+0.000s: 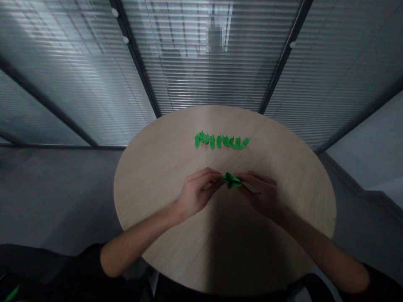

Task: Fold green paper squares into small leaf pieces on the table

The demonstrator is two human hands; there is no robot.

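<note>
The left hand (197, 193) and right hand (260, 193) pinch a folded green paper piece (231, 180); a row of finished green pieces (222, 141) lies nearer the table's (151, 184) far edge.

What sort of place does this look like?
Probably an office meeting room: a round wood-veneer table, glazed partitions fitted with slatted blinds, and a plain grey floor.

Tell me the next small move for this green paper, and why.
I'd probably press one more crease into the green paper, pinched between the left hand and right hand, because it looks larger and looser than the small folded green pieces lined up on the round wooden table.
</note>
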